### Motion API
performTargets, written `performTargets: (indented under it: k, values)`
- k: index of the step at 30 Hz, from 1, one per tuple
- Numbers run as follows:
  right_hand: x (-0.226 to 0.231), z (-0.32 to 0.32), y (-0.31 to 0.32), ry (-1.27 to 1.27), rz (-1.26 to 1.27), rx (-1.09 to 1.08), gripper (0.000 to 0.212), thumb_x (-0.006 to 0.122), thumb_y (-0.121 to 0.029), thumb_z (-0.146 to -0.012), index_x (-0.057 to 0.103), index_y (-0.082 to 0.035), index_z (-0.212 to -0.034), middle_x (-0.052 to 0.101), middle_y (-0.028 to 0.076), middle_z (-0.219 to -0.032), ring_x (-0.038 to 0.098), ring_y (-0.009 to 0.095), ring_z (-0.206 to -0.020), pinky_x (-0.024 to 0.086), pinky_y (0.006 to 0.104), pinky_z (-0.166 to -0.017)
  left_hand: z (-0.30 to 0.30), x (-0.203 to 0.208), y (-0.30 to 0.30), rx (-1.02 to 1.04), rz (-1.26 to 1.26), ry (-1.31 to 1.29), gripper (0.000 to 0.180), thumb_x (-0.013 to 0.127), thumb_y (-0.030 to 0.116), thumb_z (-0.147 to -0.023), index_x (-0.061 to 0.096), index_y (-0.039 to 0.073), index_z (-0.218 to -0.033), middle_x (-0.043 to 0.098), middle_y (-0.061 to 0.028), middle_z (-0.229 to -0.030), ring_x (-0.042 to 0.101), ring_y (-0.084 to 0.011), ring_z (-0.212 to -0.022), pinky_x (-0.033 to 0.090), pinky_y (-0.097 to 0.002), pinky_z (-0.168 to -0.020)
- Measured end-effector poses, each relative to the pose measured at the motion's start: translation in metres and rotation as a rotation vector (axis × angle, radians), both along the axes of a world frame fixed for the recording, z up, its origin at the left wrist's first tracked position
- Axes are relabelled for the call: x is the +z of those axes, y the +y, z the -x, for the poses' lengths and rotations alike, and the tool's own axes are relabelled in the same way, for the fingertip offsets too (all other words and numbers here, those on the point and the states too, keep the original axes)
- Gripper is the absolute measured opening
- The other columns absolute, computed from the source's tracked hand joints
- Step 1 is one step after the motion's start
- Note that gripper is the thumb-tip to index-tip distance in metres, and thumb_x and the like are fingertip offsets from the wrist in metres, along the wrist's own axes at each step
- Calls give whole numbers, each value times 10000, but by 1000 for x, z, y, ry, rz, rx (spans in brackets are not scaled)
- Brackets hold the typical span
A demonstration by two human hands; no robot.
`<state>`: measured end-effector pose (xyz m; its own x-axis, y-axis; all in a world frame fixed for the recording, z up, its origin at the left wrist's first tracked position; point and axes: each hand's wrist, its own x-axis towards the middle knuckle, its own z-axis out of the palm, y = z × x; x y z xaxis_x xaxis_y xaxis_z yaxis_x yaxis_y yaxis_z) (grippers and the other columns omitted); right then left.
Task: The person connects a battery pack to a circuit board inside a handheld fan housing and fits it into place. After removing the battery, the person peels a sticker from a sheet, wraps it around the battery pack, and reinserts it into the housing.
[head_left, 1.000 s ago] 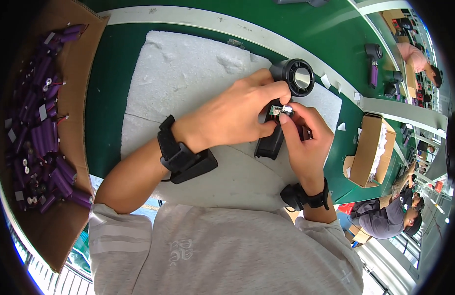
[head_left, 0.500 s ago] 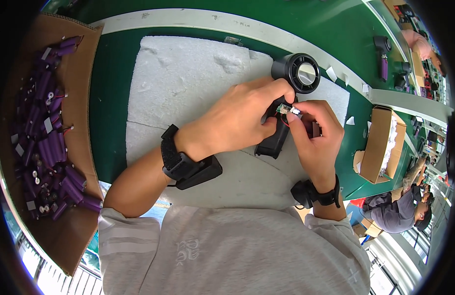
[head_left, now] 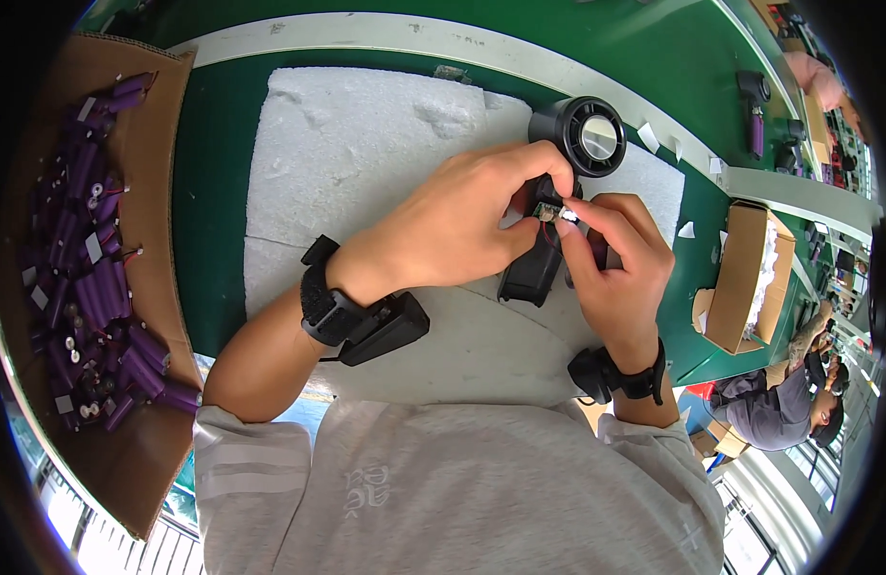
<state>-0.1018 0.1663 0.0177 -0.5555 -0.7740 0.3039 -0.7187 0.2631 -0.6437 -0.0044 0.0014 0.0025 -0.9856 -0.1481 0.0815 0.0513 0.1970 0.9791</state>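
A black handheld fan (head_left: 531,276) lies on a white foam sheet (head_left: 357,153), its round head with a silver centre at the far end. My left hand (head_left: 453,216) is closed around the upper handle, thumb beside a small green circuit board (head_left: 546,212). Between thumb and forefinger, my right hand (head_left: 627,264) pinches a small white connector (head_left: 567,216) against that board. A thin red wire runs down from there. My fingers partly hide the board and the handle's inside, so I cannot tell whether the connector is seated.
At left stands a cardboard box (head_left: 151,287) of purple battery cells with wires. A smaller open carton (head_left: 735,278) holding white pieces is at right. Paper scraps lie on the green table (head_left: 213,192). Another fan (head_left: 753,91) sits far right; a person (head_left: 778,412) works beyond.
Both hands stay at the fan. The board and connector have shifted slightly left, and my right fingertips have moved in closer to my left hand.
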Motion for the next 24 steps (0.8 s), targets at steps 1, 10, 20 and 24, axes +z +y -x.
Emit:
performTargets:
  k: [1,10,20,24]
  values:
    - [-2,0,0,18,11,7,204,722,14,-746,701,-32,-943,631,66,-847,563,88,-576,429,210,-489,0,-1,0,6,-1,-7,340,636,-52,-743,549,77,-1045,589,-21,-921,550,-153,-756,458,-291,-667]
    - [-1,-4,-5,-23,46,-66,188,736,10,-714,696,-40,-891,638,61,-825,591,121,-583,464,231,-493,0,-1,4,52,27,-34,324,646,-45,-732,544,74,-1015,579,-16,-864,543,-141,-713,456,-280,-631]
    - [-6,1,-3,19,73,-23,205,728,20,-754,699,-18,-953,628,55,-848,530,62,-568,409,197,-477,1,-4,5,62,40,-30,334,648,-45,-717,528,76,-1003,571,-24,-834,542,-151,-693,456,-289,-620]
    - [-6,-1,-3,42,58,-27,202,732,10,-757,711,-18,-956,625,49,-839,528,62,-576,405,198,-481,1,-2,8,88,67,-15,330,633,-40,-717,519,78,-1003,561,-38,-809,538,-159,-672,453,-295,-606]
